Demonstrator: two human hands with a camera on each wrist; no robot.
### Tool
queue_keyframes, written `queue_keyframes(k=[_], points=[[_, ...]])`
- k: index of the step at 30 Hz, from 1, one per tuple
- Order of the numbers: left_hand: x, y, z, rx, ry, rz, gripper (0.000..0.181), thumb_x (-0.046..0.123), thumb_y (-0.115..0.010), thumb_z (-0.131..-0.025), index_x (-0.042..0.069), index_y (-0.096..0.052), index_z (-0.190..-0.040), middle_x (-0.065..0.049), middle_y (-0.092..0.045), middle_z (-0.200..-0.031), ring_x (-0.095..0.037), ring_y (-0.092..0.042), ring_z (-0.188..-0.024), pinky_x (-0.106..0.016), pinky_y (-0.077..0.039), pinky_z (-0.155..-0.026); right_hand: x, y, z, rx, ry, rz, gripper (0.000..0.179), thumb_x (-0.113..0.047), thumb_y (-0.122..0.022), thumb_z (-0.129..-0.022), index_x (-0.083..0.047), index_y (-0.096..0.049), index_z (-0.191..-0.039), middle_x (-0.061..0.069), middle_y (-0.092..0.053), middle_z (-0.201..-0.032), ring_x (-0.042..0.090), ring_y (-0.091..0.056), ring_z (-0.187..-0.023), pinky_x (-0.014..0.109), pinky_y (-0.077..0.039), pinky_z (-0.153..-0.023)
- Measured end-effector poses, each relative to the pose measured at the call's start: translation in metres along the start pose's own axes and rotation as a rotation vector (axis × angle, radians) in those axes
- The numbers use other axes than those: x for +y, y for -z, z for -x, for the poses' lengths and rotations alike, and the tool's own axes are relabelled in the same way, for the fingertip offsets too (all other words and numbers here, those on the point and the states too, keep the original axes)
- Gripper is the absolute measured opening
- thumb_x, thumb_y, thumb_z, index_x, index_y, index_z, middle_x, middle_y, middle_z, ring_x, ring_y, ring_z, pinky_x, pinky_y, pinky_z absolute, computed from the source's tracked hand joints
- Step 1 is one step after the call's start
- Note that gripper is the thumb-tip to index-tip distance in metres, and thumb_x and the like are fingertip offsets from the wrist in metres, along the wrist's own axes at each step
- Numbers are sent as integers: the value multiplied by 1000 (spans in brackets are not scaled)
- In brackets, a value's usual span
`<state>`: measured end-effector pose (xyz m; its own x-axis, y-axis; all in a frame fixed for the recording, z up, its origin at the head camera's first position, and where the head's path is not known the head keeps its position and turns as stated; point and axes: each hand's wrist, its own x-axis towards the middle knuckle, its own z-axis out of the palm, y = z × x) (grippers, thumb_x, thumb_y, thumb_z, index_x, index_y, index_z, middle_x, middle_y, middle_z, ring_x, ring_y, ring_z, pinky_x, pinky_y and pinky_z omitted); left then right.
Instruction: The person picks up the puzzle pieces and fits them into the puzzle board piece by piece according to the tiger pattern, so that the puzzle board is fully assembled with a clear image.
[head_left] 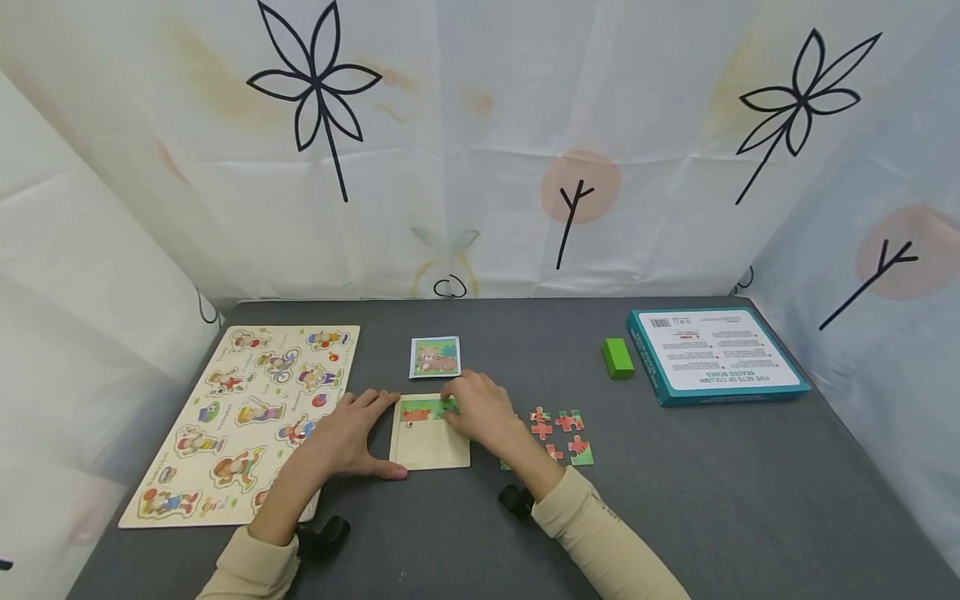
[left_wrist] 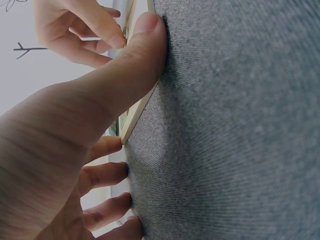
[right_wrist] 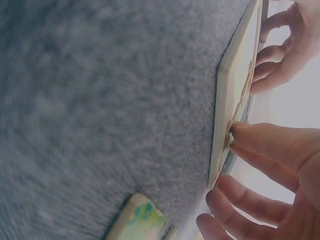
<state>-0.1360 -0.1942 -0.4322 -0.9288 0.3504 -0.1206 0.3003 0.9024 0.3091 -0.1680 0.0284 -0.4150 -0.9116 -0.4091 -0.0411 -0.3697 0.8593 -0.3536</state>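
A shallow wooden puzzle tray (head_left: 431, 450) lies in front of me, with red and green jigsaw pieces (head_left: 417, 411) along its far edge. My left hand (head_left: 351, 435) rests at the tray's left side, its thumb at the near corner and its index fingertip by the far corner. At the far right corner, my right hand (head_left: 482, 408) pinches a jigsaw piece (right_wrist: 229, 135) between thumb and index finger, low against the tray. That piece is mostly hidden by the fingers. Several loose jigsaw pieces (head_left: 542, 430) lie right of the tray, some partly covered by my right forearm.
Beyond the tray lies a picture card (head_left: 435, 358). A large wooden board (head_left: 251, 387) with figure cutouts is at the left, partly under my left arm. At the back right are a green block (head_left: 617, 358) and a teal-edged box (head_left: 716, 350). Fabric walls (head_left: 480, 108) surround the table.
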Motion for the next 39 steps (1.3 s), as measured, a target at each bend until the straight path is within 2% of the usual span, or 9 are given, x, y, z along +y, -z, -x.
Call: queue_keyframes(k=[14,21,26,34,39], points=[[1,0,0,0,4,1,112,67,-90,-60,12,-51,-149,-16,-57,-143,-42,-54,-124,-61,-53,-93,-2,-1,0,-5,-42,-17,17,-22,-80,-90,-14,-83,-104,9,-71,-110,28,-69,-102,47,-59,-76],[0,1,0,-2,1,5,113,67,-90,-60,12,-50,-150,-17,-56,-145,-43,-54,-125,-62,-52,-92,1,4,3,-3,-15,10,24,-26,-80,-90,-17,-81,-111,9,-71,-115,30,-69,-105,49,-59,-75],[0,1,0,-2,-2,2,113,68,-89,-61,11,-49,-150,-17,-56,-145,-43,-53,-125,-62,-52,-92,7,12,6,-4,-7,-44,27,-27,-79,-90,-18,-79,-115,8,-71,-120,31,-68,-110,52,-58,-77],[0,1,1,-4,6,5,114,68,-90,-60,11,-49,-151,-17,-55,-146,-42,-53,-126,-62,-52,-93,21,24,16,15,-12,-62,28,-24,-81,-89,-15,-79,-115,10,-71,-112,31,-68,-99,50,-57,-69],[0,1,1,-2,2,3,114,67,-90,-60,12,-49,-151,-17,-55,-146,-42,-53,-126,-62,-52,-93,31,27,22,6,-33,-56,30,-25,-82,-88,-17,-78,-117,9,-70,-110,26,-65,-91,44,-55,-65]])
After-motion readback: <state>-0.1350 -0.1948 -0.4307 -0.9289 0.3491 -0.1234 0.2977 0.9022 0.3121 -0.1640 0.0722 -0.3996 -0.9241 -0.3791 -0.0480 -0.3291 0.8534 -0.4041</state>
